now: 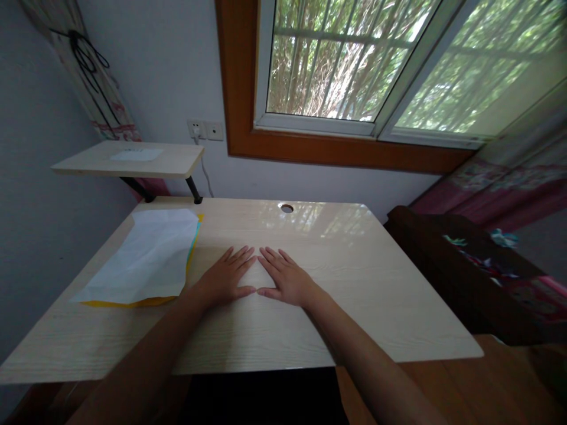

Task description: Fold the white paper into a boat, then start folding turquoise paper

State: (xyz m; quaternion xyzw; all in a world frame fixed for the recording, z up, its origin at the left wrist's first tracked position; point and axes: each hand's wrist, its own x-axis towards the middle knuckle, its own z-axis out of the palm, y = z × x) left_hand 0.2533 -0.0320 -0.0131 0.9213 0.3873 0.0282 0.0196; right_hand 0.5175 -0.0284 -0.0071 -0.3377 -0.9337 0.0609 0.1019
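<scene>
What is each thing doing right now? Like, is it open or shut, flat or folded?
left hand: open, palm flat on the desk
right hand: open, palm flat, thumb tip meeting the left thumb
desk: bare where the hands rest
paper stack: lying flat, white sheet on top, yellow and teal edges showing
window: sliding pane looks partly open
small shelf: holds one white sheet

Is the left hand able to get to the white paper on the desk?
Probably yes: the left hand lies flat on the desk just beside the white paper, with only bare desktop between them.
</scene>
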